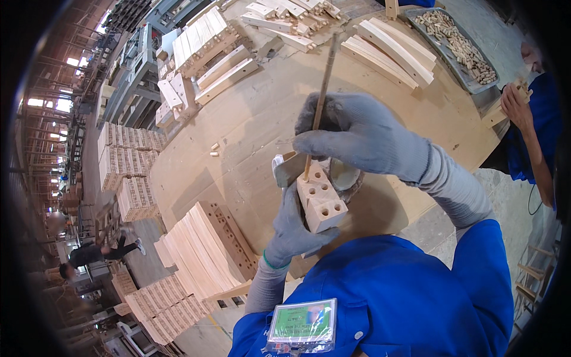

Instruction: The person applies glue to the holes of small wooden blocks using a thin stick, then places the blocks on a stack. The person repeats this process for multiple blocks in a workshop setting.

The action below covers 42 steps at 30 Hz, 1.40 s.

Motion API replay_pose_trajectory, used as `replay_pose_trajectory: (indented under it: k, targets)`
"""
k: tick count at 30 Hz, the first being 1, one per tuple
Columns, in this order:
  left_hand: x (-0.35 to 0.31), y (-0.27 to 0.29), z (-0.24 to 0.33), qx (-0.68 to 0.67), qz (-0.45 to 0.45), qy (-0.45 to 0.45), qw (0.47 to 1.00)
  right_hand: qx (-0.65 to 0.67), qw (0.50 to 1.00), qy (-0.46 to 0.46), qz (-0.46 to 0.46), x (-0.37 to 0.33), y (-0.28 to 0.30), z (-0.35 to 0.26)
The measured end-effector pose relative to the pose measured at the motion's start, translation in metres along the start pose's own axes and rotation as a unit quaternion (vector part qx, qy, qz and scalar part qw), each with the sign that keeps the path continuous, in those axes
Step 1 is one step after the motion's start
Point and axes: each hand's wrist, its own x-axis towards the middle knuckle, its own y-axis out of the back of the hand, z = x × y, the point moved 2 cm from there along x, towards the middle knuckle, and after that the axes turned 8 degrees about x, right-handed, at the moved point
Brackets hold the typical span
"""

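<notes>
My left hand, in a grey glove, is closed round a pale wooden block with several drilled holes in its end. In my gloved right hand, a thin wooden stick is pinched, slanting down. Its lower tip meets the block at a hole near the far edge; how deep it goes I cannot tell. Just behind the block stands a round container, partly covered by my right hand and the block. A flat greyish piece shows beside the stick, its kind unclear.
Curved wooden parts are stacked at the table's near left. Dowelled pieces and curved slats lie along the far side. A tray of dowels sits far right, near a co-worker's hand. Two loose dowels lie on the tabletop.
</notes>
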Motion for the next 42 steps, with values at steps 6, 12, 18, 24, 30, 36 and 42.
replay_pose_trajectory:
  k: [6, 12, 18, 24, 30, 36, 42]
  targets:
    - [0.0, -0.001, -0.002, -0.007, 0.007, -0.008, 1.0, -0.054, 0.998, -0.006, 0.011, 0.002, 0.0, -0.005]
    - [0.0, -0.001, -0.002, -0.01, 0.012, -0.012, 1.0, 0.013, 0.998, -0.057, 0.03, -0.005, 0.004, -0.017]
    - [0.002, -0.001, 0.002, 0.007, 0.03, -0.012, 0.999, 0.067, 0.992, -0.089, 0.052, -0.021, 0.009, -0.01]
    - [0.002, -0.003, -0.003, -0.049, 0.027, -0.006, 0.998, 0.081, 0.991, -0.098, 0.037, -0.017, 0.001, -0.004]
    - [0.001, -0.002, -0.001, -0.015, 0.026, -0.011, 0.999, -0.028, 0.999, -0.04, -0.013, -0.022, 0.002, -0.019]
    - [0.001, -0.006, -0.006, -0.063, 0.02, -0.014, 0.998, -0.091, 0.996, -0.004, -0.023, -0.013, -0.001, -0.022]
    - [0.001, -0.003, -0.005, -0.043, -0.002, -0.011, 0.999, -0.079, 0.995, -0.057, -0.037, -0.01, -0.001, -0.03]
